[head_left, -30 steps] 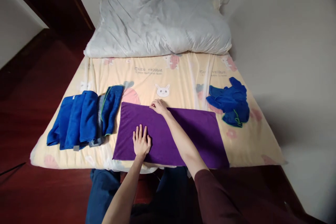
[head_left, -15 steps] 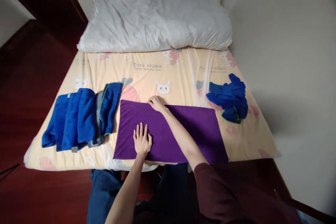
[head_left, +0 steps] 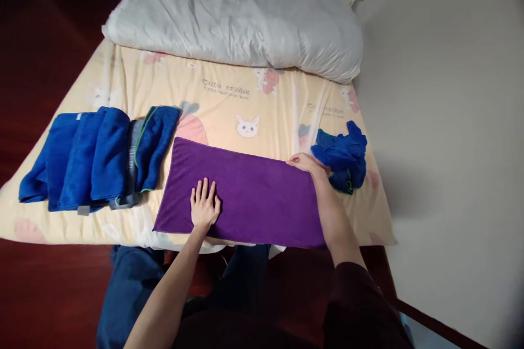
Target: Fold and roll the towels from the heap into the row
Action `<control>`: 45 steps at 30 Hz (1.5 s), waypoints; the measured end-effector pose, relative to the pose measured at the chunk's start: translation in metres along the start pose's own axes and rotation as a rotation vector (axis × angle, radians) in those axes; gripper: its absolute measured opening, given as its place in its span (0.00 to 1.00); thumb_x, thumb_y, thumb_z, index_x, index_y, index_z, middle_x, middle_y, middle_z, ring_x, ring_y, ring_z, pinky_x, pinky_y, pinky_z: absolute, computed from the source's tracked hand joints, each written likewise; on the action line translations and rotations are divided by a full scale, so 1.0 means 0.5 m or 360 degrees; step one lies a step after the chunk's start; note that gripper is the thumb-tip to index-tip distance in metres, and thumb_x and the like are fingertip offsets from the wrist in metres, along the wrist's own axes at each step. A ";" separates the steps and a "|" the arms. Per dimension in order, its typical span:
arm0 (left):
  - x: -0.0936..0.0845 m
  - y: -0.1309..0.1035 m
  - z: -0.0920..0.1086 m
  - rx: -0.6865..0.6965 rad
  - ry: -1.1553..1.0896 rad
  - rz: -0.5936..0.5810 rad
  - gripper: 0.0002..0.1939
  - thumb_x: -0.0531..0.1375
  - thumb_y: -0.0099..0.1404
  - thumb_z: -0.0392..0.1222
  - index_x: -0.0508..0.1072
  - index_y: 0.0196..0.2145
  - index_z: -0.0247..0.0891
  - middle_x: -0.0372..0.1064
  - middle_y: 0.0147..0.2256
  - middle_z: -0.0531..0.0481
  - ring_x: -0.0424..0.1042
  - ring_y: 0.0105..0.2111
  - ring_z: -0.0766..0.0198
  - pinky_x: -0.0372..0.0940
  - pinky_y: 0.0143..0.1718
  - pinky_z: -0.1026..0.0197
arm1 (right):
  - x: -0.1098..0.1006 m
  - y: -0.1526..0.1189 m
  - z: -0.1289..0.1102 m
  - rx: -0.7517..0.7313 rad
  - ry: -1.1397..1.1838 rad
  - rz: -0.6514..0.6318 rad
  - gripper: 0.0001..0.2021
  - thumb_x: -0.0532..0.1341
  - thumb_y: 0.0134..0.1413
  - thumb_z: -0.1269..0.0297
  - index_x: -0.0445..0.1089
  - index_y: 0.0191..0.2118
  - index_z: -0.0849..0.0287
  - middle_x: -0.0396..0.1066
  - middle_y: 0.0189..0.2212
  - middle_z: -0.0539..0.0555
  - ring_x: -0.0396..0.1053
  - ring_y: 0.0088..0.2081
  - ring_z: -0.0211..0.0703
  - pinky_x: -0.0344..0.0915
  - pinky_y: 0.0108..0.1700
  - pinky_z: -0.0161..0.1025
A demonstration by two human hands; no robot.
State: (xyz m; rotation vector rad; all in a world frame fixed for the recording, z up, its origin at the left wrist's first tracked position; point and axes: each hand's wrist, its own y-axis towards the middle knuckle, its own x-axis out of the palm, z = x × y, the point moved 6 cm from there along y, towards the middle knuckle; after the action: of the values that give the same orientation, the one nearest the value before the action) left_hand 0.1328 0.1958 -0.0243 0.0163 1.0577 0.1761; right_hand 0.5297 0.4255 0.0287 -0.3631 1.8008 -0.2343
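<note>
A purple towel (head_left: 254,196) lies spread flat along the near edge of the bed. My left hand (head_left: 204,206) rests on its left part, palm down, fingers stretched and slightly apart. At the far edge, toward the right corner, my right hand (head_left: 303,162) has its fingertips pinched together on the towel's border. Just beyond that hand is a crumpled blue cloth (head_left: 344,152) with green edging. My right forearm covers the towel's right end.
Left of the towel lie folded blue towels (head_left: 85,158) and a grey one (head_left: 131,163) between them. A bulky white quilt (head_left: 237,11) fills the back of the bed (head_left: 229,106), whose sheet has rabbit prints. A wall (head_left: 446,120) stands on the right.
My right hand has slid rightward along the towel's far edge, from its middle to near the right corner. My left hand stays flat on the towel. The camera view has shifted and tilted.
</note>
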 end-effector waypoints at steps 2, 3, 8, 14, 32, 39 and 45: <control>0.000 0.000 0.001 0.0000 0.0014 0.0003 0.30 0.52 0.72 0.42 0.62 0.70 0.39 0.44 0.74 0.45 0.43 0.74 0.48 0.38 0.74 0.38 | 0.020 0.013 0.000 -0.0037 -0.0098 -0.0152 0.15 0.64 0.64 0.51 0.81 0.36 0.57 0.80 0.32 0.53 0.73 0.34 0.41 0.66 0.45 0.37; 0.000 0.000 0.002 0.0002 0.0019 0.0006 0.30 0.52 0.72 0.42 0.62 0.70 0.39 0.44 0.74 0.45 0.43 0.74 0.48 0.38 0.74 0.39 | 0.024 0.021 -0.003 -0.0061 -0.0169 -0.0147 0.15 0.63 0.65 0.52 0.81 0.36 0.57 0.80 0.35 0.55 0.74 0.38 0.42 0.65 0.49 0.39; 0.000 -0.001 0.005 0.0016 0.0061 0.0019 0.30 0.52 0.73 0.42 0.61 0.71 0.39 0.44 0.74 0.45 0.42 0.75 0.48 0.38 0.74 0.39 | 0.028 0.044 -0.010 -0.0118 -0.0361 0.0194 0.19 0.54 0.72 0.56 0.79 0.40 0.60 0.77 0.46 0.62 0.67 0.55 0.54 0.57 0.63 0.55; 0.001 -0.001 0.005 -0.0005 0.0042 -0.0006 0.31 0.52 0.72 0.42 0.61 0.71 0.40 0.44 0.74 0.46 0.42 0.74 0.47 0.38 0.74 0.38 | 0.071 -0.063 -0.073 -0.0028 -0.0187 0.0743 0.25 0.45 0.75 0.55 0.72 0.58 0.64 0.67 0.62 0.66 0.58 0.64 0.58 0.52 0.67 0.55; -0.006 0.001 0.011 0.0008 0.0066 0.0039 0.30 0.53 0.72 0.43 0.63 0.70 0.41 0.46 0.74 0.45 0.44 0.74 0.48 0.39 0.74 0.40 | 0.150 -0.178 0.136 0.0492 -0.0068 0.0570 0.32 0.39 0.74 0.53 0.48 0.75 0.64 0.40 0.76 0.62 0.37 0.77 0.53 0.39 0.75 0.62; 0.004 -0.002 0.002 0.0017 0.0074 0.0018 0.30 0.53 0.72 0.43 0.62 0.70 0.42 0.45 0.74 0.47 0.43 0.74 0.50 0.38 0.75 0.41 | 0.265 -0.444 0.101 0.0485 -0.0003 0.0745 0.35 0.38 0.73 0.47 0.49 0.75 0.61 0.40 0.76 0.63 0.37 0.77 0.55 0.41 0.74 0.64; -0.004 0.000 0.017 -0.0029 0.0122 -0.0089 0.31 0.50 0.74 0.44 0.59 0.72 0.39 0.41 0.75 0.46 0.39 0.75 0.50 0.36 0.75 0.41 | 0.288 -0.510 0.180 0.0877 0.0046 0.0660 0.36 0.35 0.72 0.47 0.45 0.76 0.62 0.38 0.77 0.62 0.35 0.77 0.53 0.35 0.75 0.62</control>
State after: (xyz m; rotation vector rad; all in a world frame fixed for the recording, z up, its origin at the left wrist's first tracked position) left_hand 0.1391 0.1962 -0.0182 -0.0366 1.1320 0.1367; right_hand 0.6150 0.1383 -0.0361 0.4013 1.7131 -0.4263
